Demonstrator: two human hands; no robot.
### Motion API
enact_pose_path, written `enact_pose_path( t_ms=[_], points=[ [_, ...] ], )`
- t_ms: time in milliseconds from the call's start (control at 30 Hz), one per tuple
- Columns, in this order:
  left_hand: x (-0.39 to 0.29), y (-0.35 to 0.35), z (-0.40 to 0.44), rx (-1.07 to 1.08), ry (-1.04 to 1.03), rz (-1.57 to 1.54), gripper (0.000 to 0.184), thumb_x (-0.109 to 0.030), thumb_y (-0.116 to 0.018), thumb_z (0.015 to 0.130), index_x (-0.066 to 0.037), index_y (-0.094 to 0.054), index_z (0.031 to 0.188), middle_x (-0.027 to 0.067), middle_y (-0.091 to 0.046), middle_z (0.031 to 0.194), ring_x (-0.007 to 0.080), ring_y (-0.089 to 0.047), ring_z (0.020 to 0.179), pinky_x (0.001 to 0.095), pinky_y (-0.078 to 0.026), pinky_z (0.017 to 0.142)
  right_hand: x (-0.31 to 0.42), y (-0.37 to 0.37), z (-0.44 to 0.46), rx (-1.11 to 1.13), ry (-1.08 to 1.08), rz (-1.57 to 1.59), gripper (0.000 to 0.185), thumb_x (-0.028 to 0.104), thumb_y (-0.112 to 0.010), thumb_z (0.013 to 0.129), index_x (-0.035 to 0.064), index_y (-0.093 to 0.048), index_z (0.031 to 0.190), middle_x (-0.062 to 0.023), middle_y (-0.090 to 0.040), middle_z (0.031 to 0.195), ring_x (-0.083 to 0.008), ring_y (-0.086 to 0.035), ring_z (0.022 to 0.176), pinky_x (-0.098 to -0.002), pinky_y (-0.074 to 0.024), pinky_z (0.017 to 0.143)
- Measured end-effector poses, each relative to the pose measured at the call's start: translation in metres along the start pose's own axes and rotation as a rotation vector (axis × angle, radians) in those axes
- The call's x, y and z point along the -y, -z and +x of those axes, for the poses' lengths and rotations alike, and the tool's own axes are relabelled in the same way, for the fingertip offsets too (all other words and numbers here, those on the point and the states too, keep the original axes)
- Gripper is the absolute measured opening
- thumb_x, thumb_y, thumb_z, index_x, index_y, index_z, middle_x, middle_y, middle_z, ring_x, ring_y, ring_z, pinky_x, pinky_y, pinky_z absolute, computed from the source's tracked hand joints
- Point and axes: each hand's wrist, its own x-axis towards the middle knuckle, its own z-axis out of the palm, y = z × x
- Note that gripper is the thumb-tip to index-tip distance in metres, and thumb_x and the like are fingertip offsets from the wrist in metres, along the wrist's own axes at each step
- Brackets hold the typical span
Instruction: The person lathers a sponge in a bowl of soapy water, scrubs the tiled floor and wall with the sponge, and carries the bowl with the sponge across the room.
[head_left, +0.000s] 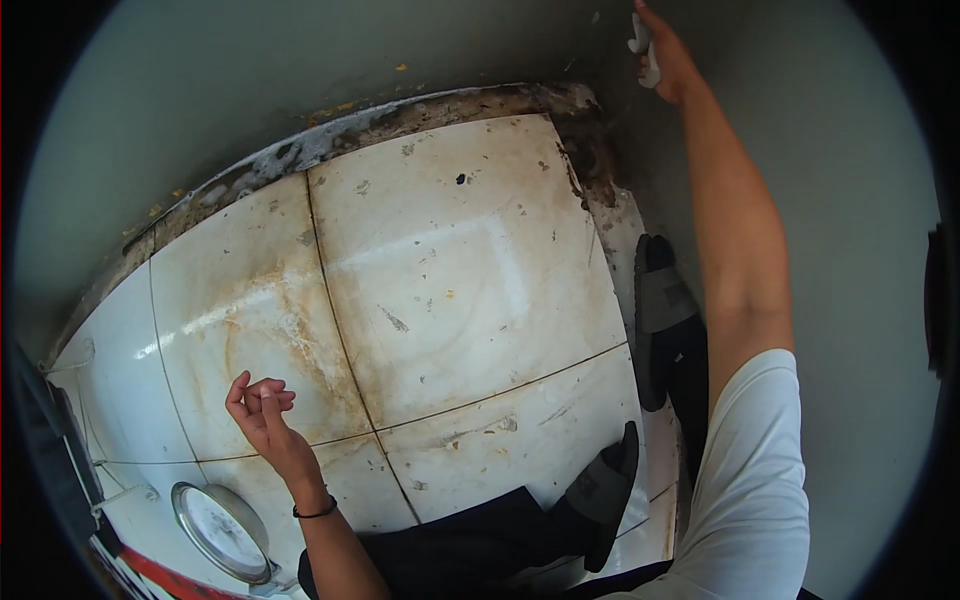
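1. Your right hand [672, 68], far upper right, at the end of a nearly straight arm: fingers closed around a small white piece [651, 72]. Fingers hide much of it; cannot tell whether it is cloth, paper or plastic.
2. The white piece is up by the grey wall [850, 300], near the corner. Contact with the wall: cannot tell. The long reach probably lets your feet stay put; the wrapped grip likely keeps so small a piece from slipping.
3. Your left hand [268, 415], lower left, above the tiled floor [450, 270]: fingers loosely bent, nothing held. Likely out to the side as a counterweight to the opposite reach. Dark wristband [316, 508] at the wrist.
4. Metal bowl [242, 510] on the tiles just below that hand, pale inside; contents unclear. Its spot looks handy for the left side and out from underfoot.
5. Black-and-grey sandals [600, 490] on both your feet, set apart: one on the tiles, the other near their right-hand edge. Probably a wide stance for steadiness.
6. Stained, crumbling strip [460, 108] along the wall base, past the tile edge. Brown marks and dark flecks across the tiles.
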Motion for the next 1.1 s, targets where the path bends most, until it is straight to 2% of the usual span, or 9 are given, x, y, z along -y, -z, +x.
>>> enact_pose_path(
  t_ms=[67, 167, 267, 500, 567, 667, 767, 967, 1100],
  points=[
    [-0.001, 0.001, 0.000, 0.001, -0.001, -0.025, 0.031, -0.016, -0.050, 0.099, -0.003, -0.044, 0.127, 0.0043, -0.060, 0.092, 0.0103, -0.053, 0.078, 0.0261, -0.043, 0.076, 0.018, 0.008, -0.015, 0.272, 0.013, 0.039, 0.033, 0.030, -0.065, 0.091, 0.0076, -0.055, 0.112, -0.0065, -0.056, 0.093, -0.0161, -0.056, 0.066, -0.0333, -0.0462, 0.056],
    [-0.001, 0.002, 0.001, -0.008, 0.024, -0.041, 0.035, -0.017, -0.049, 0.098, -0.004, -0.043, 0.130, 0.0044, -0.060, 0.094, 0.0099, -0.054, 0.078, 0.0257, -0.042, 0.075, 0.031, 0.007, -0.021, 0.211, 0.194, 0.022, 0.032, 0.024, -0.060, 0.094, 0.0057, -0.051, 0.119, -0.0065, -0.055, 0.091, -0.0169, -0.058, 0.073, -0.0333, -0.0490, 0.064],
    [-0.005, 0.003, 0.000, -0.009, 0.029, -0.085, 0.036, -0.016, -0.051, 0.099, -0.003, -0.041, 0.130, 0.0039, -0.060, 0.092, 0.0102, -0.054, 0.078, 0.0258, -0.041, 0.075, 0.052, 0.008, -0.051, 0.187, 0.195, 0.195, 0.045, 0.024, -0.057, 0.093, 0.0042, -0.045, 0.132, -0.0105, -0.059, 0.096, -0.0212, -0.059, 0.088, -0.0404, -0.0519, 0.077],
    [-0.008, 0.006, 0.002, -0.022, 0.051, -0.122, 0.039, -0.012, -0.053, 0.096, -0.003, -0.039, 0.131, 0.0041, -0.061, 0.093, 0.0105, -0.054, 0.077, 0.0257, -0.041, 0.075, 0.053, 0.017, -0.020, 0.164, 0.115, 0.212, 0.022, 0.025, -0.054, 0.092, 0.0079, -0.052, 0.107, -0.0124, -0.063, 0.102, -0.0178, -0.057, 0.069, -0.0332, -0.0485, 0.056],
    [-0.002, 0.007, 0.004, -0.008, 0.058, -0.112, 0.040, -0.009, -0.053, 0.094, -0.003, -0.039, 0.131, 0.0041, -0.061, 0.093, 0.0107, -0.054, 0.077, 0.0255, -0.041, 0.075, 0.079, -0.038, -0.077, -0.045, 0.125, 0.335, 0.014, 0.019, -0.056, 0.089, 0.0075, -0.055, 0.096, -0.0075, -0.060, 0.084, -0.0155, -0.053, 0.060, -0.0322, -0.0417, 0.049],
    [-0.003, 0.005, 0.003, -0.006, 0.068, -0.103, 0.043, -0.006, -0.053, 0.092, -0.003, -0.038, 0.132, 0.0040, -0.061, 0.094, 0.0110, -0.054, 0.077, 0.0253, -0.041, 0.074, 0.064, -0.039, -0.054, -0.106, 0.220, 0.175, 0.024, 0.031, -0.064, 0.095, 0.0136, -0.051, 0.085, -0.0012, -0.046, 0.069, -0.0131, -0.041, 0.057, -0.0326, -0.0365, 0.050],
    [0.001, 0.004, 0.003, 0.004, 0.066, -0.062, 0.043, -0.009, -0.054, 0.093, -0.005, -0.039, 0.133, 0.0022, -0.061, 0.096, 0.0093, -0.054, 0.076, 0.0251, -0.040, 0.073, 0.052, -0.031, -0.032, -0.182, 0.190, -0.017, 0.023, 0.023, -0.060, 0.097, 0.0112, -0.050, 0.079, -0.0026, -0.047, 0.067, -0.0134, -0.041, 0.056, -0.0327, -0.0353, 0.049],
    [0.001, 0.006, 0.002, 0.015, 0.072, -0.013, 0.045, -0.004, -0.051, 0.092, -0.006, -0.038, 0.135, 0.0025, -0.061, 0.097, 0.0091, -0.051, 0.075, 0.0241, -0.039, 0.070, -0.006, -0.030, -0.006, -0.349, 0.166, 0.050, 0.003, 0.004, -0.062, 0.077, 0.0030, -0.061, 0.079, -0.0051, -0.054, 0.060, -0.0155, -0.046, 0.045, -0.0343, -0.0345, 0.042],
    [0.002, 0.007, 0.000, 0.013, 0.059, -0.011, 0.046, -0.005, -0.052, 0.092, -0.006, -0.038, 0.135, 0.0024, -0.061, 0.097, 0.0089, -0.051, 0.075, 0.0236, -0.039, 0.069, -0.044, -0.049, -0.010, -0.292, 0.127, -0.094, 0.003, 0.006, -0.063, 0.077, 0.0033, -0.063, 0.078, -0.0043, -0.054, 0.059, -0.0155, -0.046, 0.046, -0.0350, -0.0356, 0.042]
  ],
)
